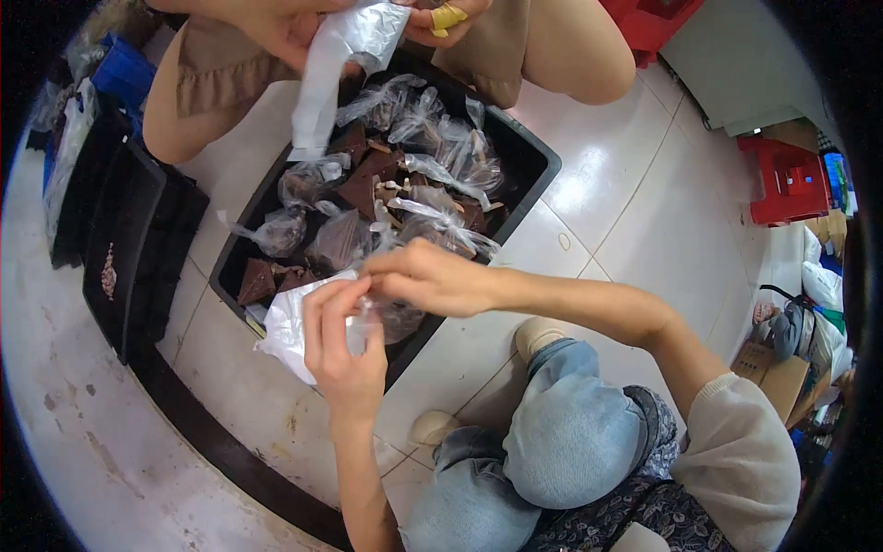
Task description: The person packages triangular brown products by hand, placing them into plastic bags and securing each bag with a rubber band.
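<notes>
Over the near edge of a black plastic tub (543, 179), my two hands meet at a thin plastic bag (366, 324). My left hand (342, 336) has its fingers curled round the bag's gathered end. From the right, my right hand (432, 279) reaches in with fingertips pinched together at the same spot. The exact grip is partly hidden by the fingers. Just left of my left hand, a whitish plastic sheet or bag (292, 331) hangs over the tub's rim. Inside the tub lie several knotted clear bags (340, 241) with brown contents and loose brown angular pieces (372, 179).
Across the tub another person's hands (441, 18), one finger wrapped in yellow, hold a white plastic bag (354, 46). Black trays (138, 239) stand at left. A red stool (786, 179) and cardboard box (773, 373) are at right. My jeans-covered knees (570, 423) are close to the tub.
</notes>
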Demonstrator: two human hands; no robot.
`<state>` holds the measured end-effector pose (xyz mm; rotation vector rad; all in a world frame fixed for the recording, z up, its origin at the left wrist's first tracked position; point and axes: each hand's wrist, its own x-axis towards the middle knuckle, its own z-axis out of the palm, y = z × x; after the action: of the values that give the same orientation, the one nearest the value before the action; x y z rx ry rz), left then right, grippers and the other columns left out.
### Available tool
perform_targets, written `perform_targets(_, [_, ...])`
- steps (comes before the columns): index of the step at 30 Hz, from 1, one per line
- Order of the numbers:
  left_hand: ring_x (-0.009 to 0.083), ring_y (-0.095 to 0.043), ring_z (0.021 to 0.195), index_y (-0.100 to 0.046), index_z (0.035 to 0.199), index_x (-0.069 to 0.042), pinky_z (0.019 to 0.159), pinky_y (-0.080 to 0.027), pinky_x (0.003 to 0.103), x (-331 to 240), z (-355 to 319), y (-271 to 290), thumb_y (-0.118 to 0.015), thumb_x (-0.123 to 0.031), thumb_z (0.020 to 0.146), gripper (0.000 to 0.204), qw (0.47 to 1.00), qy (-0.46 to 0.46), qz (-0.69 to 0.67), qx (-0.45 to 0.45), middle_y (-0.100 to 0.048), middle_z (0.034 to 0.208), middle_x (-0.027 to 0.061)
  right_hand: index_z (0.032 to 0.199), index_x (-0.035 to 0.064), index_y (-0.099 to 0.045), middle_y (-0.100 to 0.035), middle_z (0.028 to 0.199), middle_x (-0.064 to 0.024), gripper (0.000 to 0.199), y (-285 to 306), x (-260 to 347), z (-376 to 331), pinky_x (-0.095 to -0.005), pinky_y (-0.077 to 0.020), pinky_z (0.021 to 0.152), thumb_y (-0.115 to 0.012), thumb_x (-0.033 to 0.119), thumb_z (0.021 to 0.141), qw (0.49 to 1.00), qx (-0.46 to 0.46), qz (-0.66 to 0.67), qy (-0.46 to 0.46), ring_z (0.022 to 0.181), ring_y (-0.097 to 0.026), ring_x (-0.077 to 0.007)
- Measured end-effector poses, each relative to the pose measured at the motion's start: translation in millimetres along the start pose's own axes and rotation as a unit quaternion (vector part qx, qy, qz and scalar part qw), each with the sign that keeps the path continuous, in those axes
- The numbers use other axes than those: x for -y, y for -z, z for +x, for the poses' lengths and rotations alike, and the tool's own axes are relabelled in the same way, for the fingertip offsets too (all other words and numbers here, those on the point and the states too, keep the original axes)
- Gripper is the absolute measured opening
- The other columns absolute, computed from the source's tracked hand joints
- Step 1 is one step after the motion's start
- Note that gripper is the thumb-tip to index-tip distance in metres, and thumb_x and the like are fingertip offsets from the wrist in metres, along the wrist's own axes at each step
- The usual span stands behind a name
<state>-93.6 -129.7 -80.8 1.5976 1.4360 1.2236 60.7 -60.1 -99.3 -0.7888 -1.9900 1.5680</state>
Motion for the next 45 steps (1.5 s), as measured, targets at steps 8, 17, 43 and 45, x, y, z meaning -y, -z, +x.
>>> perform_targets(8, [0.0223,-0.055,0.071,-0.065,0.086,-0.001,0.058,-0.046,0.033,27,-13,-5,-0.071,0.005,0.068,0.020,0.931,-0.214,0.222,-0.193,-0.053,0.087,0.0090,0.094,-0.0033,-0.065,-0.065,0.081,-0.0090,0.028,-20,6,11,-0.0277,-0.0464,0.071,-0.055,0.022,0.090,0.974,-0.052,0.156,-0.153,0.077,-0.059,-0.0144])
perform_targets(17, [0.0243,-0.053,0.064,-0.061,0.084,0.001,0.056,-0.044,0.033,40,-18,-8,-0.071,0.001,0.074,0.014,0.933,-0.222,0.203,-0.200,-0.056,0.075,0.0086,0.098,-0.0030,-0.065,-0.064,0.085,-0.0058,0.020,-4,0,5,-0.0245,-0.0463,0.072,-0.062,0.013,0.086,0.977,0.019,0.209,-0.042,0.079,-0.057,-0.0089])
perform_targets(43, [0.0239,-0.060,0.064,-0.065,0.084,0.004,0.055,-0.049,0.031,51,-38,21,-0.070,0.006,0.069,0.016,0.959,-0.175,0.202,-0.087,-0.063,0.073,0.0115,0.070,0.0034,-0.054,-0.050,0.080,-0.0061,0.012,28,-13,-8,-0.0367,-0.0441,0.062,-0.064,0.011,0.073,0.905,-0.035,-0.395,0.156,0.077,-0.051,-0.0250])
perform_targets(45, [0.0230,-0.058,0.061,-0.066,0.085,0.001,0.055,-0.048,0.030,56,-54,32,-0.071,0.005,0.070,0.016,0.971,-0.059,0.230,-0.028,-0.063,0.071,0.0091,0.071,0.0017,-0.057,-0.051,0.079,-0.0065,0.012,18,-23,-13,-0.0346,-0.0439,0.062,-0.065,0.011,0.075,0.932,-0.013,-0.347,0.106,0.075,-0.052,-0.0227])
